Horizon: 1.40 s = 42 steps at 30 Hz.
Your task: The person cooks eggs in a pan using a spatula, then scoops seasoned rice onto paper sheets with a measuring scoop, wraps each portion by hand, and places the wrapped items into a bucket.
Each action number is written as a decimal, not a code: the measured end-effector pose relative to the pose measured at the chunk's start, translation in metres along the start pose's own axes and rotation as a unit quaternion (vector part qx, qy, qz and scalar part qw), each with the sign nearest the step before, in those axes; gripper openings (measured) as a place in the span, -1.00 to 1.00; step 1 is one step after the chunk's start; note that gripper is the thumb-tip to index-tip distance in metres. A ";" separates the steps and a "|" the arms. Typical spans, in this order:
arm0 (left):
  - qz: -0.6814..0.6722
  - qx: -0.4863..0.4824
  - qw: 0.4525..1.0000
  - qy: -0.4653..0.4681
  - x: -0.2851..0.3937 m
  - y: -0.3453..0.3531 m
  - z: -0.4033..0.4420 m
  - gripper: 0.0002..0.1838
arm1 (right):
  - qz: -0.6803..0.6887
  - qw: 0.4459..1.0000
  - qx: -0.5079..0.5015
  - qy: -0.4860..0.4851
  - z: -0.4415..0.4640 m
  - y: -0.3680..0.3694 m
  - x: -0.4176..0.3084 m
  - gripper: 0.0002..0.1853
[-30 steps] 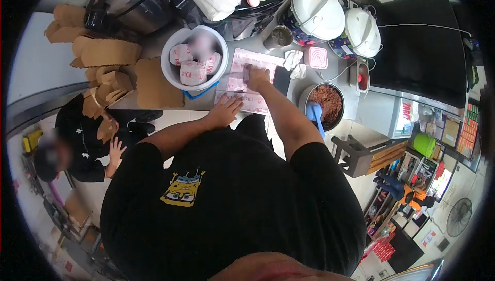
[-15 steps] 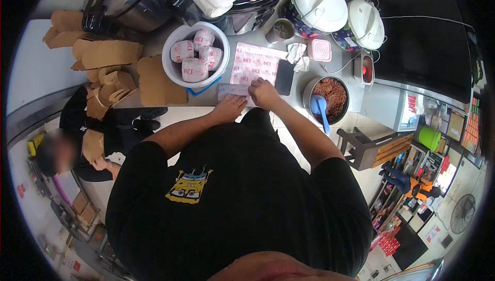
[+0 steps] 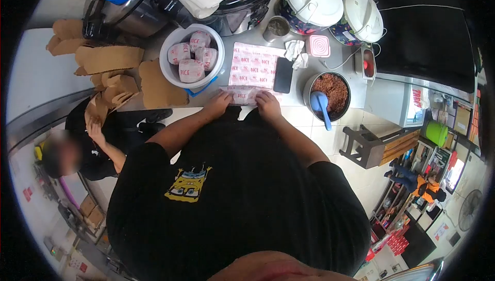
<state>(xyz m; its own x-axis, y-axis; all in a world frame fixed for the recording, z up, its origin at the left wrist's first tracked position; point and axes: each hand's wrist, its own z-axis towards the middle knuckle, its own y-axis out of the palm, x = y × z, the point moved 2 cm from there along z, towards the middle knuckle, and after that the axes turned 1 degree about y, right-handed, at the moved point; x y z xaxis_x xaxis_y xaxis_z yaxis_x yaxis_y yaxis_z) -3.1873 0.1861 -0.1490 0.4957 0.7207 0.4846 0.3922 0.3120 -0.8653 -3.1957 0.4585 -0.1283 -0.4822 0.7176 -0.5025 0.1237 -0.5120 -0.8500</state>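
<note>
Printed paper [image 3: 252, 66] lies on the metal table, with a folded strip [image 3: 242, 95] of the same paper along the table's front edge. My left hand [image 3: 220, 101] grips the left end of that strip with its fingers closed. At the strip's right part, my right hand [image 3: 266, 104] has its fingers closed on it too. A black phone [image 3: 282, 75] lies against the paper's right side. Behind and to the left, a white bowl [image 3: 166, 64] holds several paper-wrapped bundles [image 3: 191, 71]. A pot of reddish-brown food [image 3: 330, 91] with a blue scoop [image 3: 320, 104] stands at the right.
Cardboard boxes [image 3: 109, 59] are at the left, beside a seated co-worker [image 3: 98, 147] holding cardboard. Behind are a metal cup [image 3: 277, 27], crumpled tissue [image 3: 295, 53], a pink box [image 3: 317, 46] and lidded pots [image 3: 313, 2]. A stool [image 3: 366, 147] stands at the right.
My right hand has come back from the sheet to the folded strip, and my hands have spread apart along it. The co-worker has moved cardboard toward the pile.
</note>
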 end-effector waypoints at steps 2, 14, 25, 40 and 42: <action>-0.026 0.029 0.999 -0.012 -0.010 0.001 -0.001 -0.65 | 0.008 1.000 0.025 -0.008 -0.001 0.003 0.006 -0.80; 0.048 0.131 0.975 -0.171 -0.001 -0.040 0.068 -0.89 | -0.108 0.953 -0.136 0.249 0.072 0.007 0.002 -0.41; -0.062 0.041 0.991 -0.113 0.001 0.010 0.019 -0.77 | 0.098 0.984 -0.058 0.139 0.008 0.025 -0.002 -0.64; -0.252 -0.034 0.915 -0.314 0.012 -0.054 0.071 -0.58 | 0.133 0.956 0.076 0.252 0.073 -0.018 -0.005 -0.79; -0.217 -0.082 0.921 -0.314 0.004 -0.039 0.083 -0.56 | 0.134 0.939 0.056 0.313 0.071 -0.008 -0.009 -0.78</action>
<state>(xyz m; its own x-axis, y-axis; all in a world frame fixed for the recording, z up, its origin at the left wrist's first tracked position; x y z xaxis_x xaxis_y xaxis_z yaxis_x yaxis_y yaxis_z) -3.2650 0.2286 -0.1244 -0.2611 0.7822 0.5657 0.5855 0.5943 -0.5514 -3.2542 0.4224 -0.1051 0.1623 0.6752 -0.7195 0.0588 -0.7345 -0.6760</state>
